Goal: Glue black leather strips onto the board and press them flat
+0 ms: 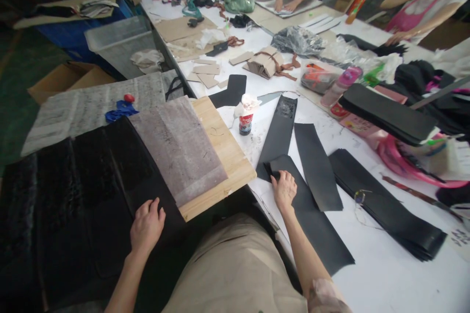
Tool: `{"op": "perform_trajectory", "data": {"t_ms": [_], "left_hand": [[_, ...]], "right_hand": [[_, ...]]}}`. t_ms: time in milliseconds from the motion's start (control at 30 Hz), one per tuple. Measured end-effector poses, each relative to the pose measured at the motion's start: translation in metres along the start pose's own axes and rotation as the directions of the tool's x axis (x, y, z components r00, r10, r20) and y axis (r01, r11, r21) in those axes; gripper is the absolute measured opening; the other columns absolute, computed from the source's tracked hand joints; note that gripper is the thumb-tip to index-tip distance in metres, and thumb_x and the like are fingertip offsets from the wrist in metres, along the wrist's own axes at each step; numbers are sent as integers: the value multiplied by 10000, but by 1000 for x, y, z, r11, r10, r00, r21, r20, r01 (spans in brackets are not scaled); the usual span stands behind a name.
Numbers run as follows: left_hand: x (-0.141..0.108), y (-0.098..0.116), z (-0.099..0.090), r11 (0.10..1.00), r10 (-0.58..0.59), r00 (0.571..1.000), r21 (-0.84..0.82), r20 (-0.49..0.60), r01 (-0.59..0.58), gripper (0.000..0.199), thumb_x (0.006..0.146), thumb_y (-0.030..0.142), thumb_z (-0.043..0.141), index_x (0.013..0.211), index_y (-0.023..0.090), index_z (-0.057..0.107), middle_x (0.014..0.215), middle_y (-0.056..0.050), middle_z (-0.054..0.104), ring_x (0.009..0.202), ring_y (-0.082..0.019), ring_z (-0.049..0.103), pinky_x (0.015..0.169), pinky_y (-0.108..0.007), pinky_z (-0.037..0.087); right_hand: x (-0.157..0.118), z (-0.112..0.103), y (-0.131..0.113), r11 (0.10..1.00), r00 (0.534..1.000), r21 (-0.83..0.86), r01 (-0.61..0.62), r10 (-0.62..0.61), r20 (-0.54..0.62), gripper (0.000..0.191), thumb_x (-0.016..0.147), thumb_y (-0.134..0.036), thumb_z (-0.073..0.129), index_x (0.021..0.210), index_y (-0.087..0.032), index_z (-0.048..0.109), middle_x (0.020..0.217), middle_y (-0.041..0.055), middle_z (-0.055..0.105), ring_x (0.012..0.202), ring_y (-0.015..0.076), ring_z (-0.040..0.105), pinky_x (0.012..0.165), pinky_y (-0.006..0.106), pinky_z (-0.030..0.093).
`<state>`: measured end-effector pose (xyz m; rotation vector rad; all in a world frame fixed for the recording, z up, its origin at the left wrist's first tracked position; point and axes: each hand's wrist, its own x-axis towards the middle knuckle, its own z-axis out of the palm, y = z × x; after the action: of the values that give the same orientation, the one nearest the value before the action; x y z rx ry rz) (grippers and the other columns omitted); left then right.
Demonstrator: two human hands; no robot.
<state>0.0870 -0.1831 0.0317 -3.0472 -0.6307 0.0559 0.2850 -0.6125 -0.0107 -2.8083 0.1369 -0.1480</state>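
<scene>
My right hand point(285, 190) is closed on the near edge of a black leather-like strip point(316, 230) whose end is curled up under the fingers. Another black strip point(279, 127), with a shiny smeared patch at its far end, lies just beyond it. My left hand point(148, 222) rests with fingers loosely extended on the glossy black sheets point(99, 205) at my left. Those sheets lie side by side, partly overlapping a grey-brown sheet point(183, 146) on a wooden board point(220, 142). A small red and dark bottle point(246, 123) with white material around its top stands beyond my right hand.
A single black strip point(317, 166) and a stack of black strips point(385, 205) lie on the white table point(400, 283). At right is a pink basin point(389, 156). Two people work across the table. A grey bin point(121, 41) and a cardboard box point(71, 80) stand left.
</scene>
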Motion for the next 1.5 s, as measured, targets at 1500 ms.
{"op": "perform_trajectory", "data": {"t_ms": [1500], "left_hand": [[18, 161, -38, 489, 357, 886, -867, 297, 94, 489, 847, 540, 652, 1207, 210, 679, 1254, -117, 662, 1197, -300, 640, 1101, -484, 483]], "right_hand": [[-72, -43, -30, 860, 951, 410, 304, -252, -178, 322, 1033, -205, 444, 1193, -245, 721, 951, 53, 668, 870, 157, 644, 744, 239, 502]]}}
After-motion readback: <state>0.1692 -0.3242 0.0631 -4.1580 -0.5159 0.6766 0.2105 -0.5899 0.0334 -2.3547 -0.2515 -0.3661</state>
